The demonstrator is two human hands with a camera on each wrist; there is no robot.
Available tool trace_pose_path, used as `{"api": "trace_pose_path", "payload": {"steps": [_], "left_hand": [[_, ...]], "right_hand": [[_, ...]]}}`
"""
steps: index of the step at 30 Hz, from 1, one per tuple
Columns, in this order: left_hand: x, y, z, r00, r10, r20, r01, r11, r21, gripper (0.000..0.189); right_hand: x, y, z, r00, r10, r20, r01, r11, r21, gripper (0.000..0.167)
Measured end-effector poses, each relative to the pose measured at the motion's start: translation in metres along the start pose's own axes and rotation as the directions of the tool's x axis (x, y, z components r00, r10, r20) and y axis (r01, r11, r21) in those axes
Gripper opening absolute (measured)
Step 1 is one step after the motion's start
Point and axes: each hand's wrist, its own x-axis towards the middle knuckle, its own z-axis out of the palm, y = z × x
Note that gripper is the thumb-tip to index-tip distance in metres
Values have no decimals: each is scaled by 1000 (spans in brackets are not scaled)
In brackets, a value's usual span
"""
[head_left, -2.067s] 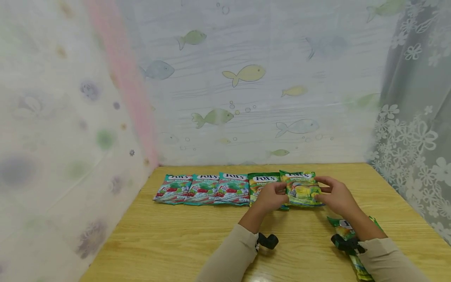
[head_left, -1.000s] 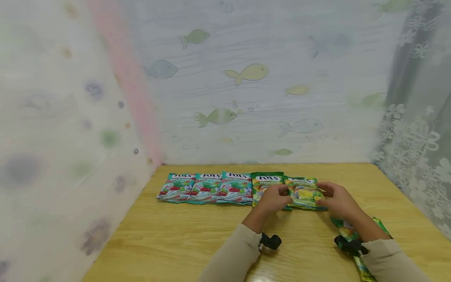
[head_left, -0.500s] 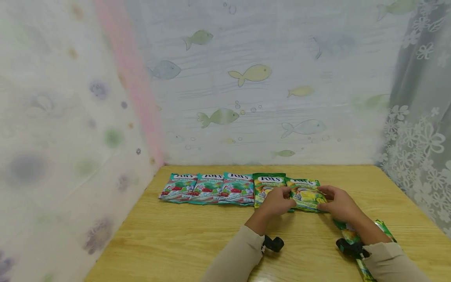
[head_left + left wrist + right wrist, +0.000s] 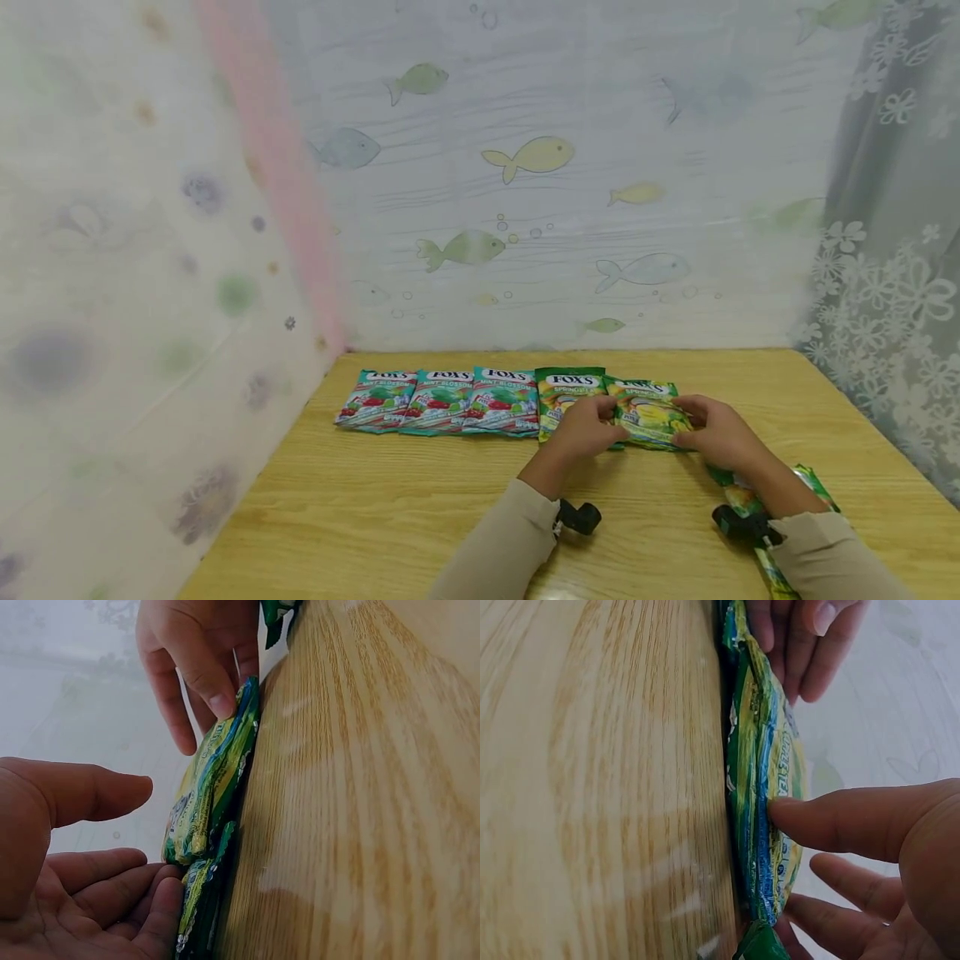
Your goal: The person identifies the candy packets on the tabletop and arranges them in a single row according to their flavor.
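A yellow-green Fox's candy bag (image 4: pixel 648 417) lies at the right end of a row, its left edge touching or overlapping another green Fox's candy bag (image 4: pixel 568 383). My right hand (image 4: pixel 722 435) holds its right side, with the thumb (image 4: pixel 799 814) on the printed face and the fingers round the edge. At the seam between both green bags is my left hand (image 4: pixel 587 432). Its thumb (image 4: pixel 112 791) stands off the bag, and the loosely bent fingers touch near the left edge. Part of the second green bag is hidden behind that hand.
Three teal Mint Blossom candy bags (image 4: pixel 442 404) overlap at the row's left. More green candy bags (image 4: pixel 772 567) lie under the right forearm, partly hidden. The wooden table (image 4: pixel 375 517) meets a fish-patterned curtain (image 4: pixel 480 292) at the back. Each wrist carries a black camera (image 4: pixel 581 517).
The yellow-green bag has come down flat at the row's right end, its top edge lower than before. My left thumb has spread slightly. Over the last half second, both hands barely move.
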Motion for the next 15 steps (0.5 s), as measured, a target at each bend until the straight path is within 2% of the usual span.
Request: {"api": "trace_pose_path", "payload": {"steps": [8, 15], "left_hand": [[0, 1, -1, 1000, -2, -5, 2, 1000, -11, 62], [-1, 4, -2, 999, 3, -35, -5, 999, -32, 56]], "right_hand": [[-1, 0, -1, 1000, -7, 18, 7, 1000, -15, 72], [-3, -6, -7, 999, -3, 51, 4, 1000, -7, 74]]}}
